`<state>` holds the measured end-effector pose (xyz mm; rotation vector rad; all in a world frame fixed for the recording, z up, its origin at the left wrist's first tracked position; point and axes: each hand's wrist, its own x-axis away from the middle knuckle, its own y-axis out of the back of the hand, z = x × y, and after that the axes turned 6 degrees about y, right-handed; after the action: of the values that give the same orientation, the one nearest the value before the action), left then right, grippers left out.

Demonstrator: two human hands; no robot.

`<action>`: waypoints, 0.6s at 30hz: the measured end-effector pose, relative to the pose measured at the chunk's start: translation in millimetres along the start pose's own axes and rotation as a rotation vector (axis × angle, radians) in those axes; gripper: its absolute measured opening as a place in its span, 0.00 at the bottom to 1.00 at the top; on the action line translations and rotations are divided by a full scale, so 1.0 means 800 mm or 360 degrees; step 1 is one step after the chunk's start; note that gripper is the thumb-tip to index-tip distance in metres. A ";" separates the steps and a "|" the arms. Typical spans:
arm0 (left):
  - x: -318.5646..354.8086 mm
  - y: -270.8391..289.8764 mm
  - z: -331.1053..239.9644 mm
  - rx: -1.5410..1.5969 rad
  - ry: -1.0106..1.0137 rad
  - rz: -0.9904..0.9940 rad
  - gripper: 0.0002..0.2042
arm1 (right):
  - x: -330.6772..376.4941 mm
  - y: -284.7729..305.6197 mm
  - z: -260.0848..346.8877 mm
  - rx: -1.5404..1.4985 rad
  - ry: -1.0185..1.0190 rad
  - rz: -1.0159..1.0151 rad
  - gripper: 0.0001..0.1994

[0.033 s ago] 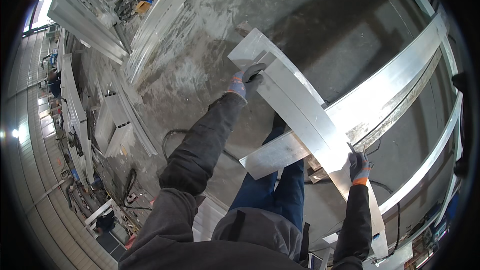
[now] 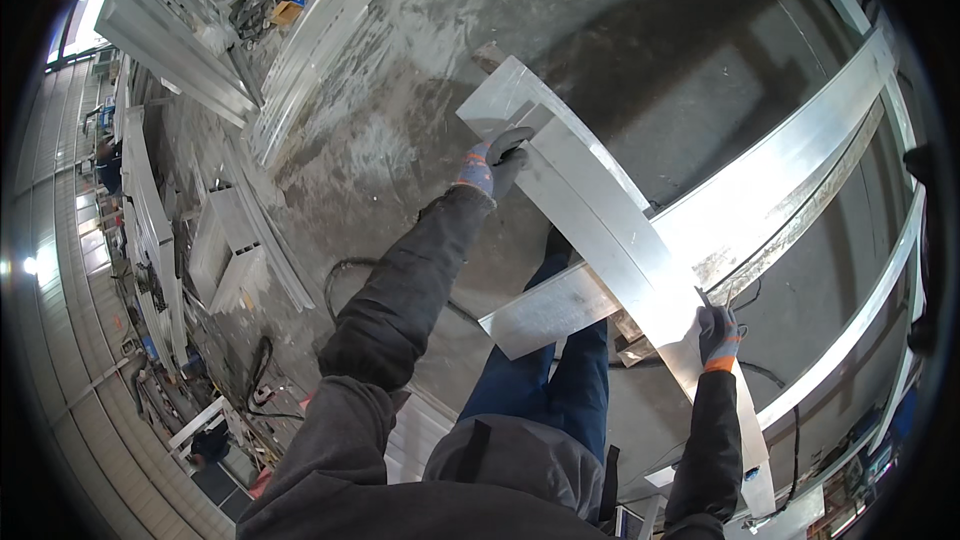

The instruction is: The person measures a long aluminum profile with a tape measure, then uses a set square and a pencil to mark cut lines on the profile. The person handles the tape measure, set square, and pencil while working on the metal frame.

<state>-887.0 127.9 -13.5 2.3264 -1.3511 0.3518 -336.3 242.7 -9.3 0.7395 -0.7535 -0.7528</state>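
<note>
While both gloved hands are on it, a long silver metal profile (image 2: 600,215) slants across the person's front, its far end up and to the left, its near end beside the right sleeve (image 2: 708,445). It lies across a wide silver metal plank (image 2: 775,165); whether it rests fully on that plank or is partly held up, I cannot tell. The left hand (image 2: 495,162) has its fingers curled closed over the profile's left edge, close to the far end. The right hand (image 2: 718,332) is against the right edge, farther down; its fingers are partly hidden, so how far they close cannot be told.

The step in hand looks like steadying or lining up the profile over the plank. From this position, any shift would call for the two hands to move together, guarding against a swing of the long free end or a slip along the smooth metal.

Under the plank runs a stained beam (image 2: 800,225), with wooden blocks (image 2: 637,348) near the person's blue trousers (image 2: 510,380). A black cable (image 2: 462,312) trails over the concrete floor (image 2: 420,60). Farther off, box-section pieces (image 2: 232,225) lie to the left, more metal lengths (image 2: 180,60) are stacked at upper left, and pale rails (image 2: 850,330) bend along the right.
</note>
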 end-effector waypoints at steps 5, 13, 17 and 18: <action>0.000 -0.001 0.007 -0.0057 0.0078 -0.0004 0.22 | -0.001 0.012 0.035 0.0017 0.0050 -0.0093 0.13; 0.004 -0.006 0.006 -0.0085 0.0019 -0.0011 0.22 | -0.001 0.012 0.043 0.0035 -0.0025 -0.0046 0.10; 0.012 -0.015 -0.004 0.0067 -0.0164 -0.0227 0.22 | 0.001 0.007 0.060 0.0020 -0.0006 -0.0243 0.12; 0.014 -0.016 -0.004 -0.0001 -0.0155 -0.0267 0.21 | 0.003 0.002 0.066 0.0026 0.0022 -0.0316 0.14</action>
<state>-870.6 126.4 -9.3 2.4633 -1.1877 0.1888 -377.0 225.5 20.4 0.8422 -0.6804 -0.9205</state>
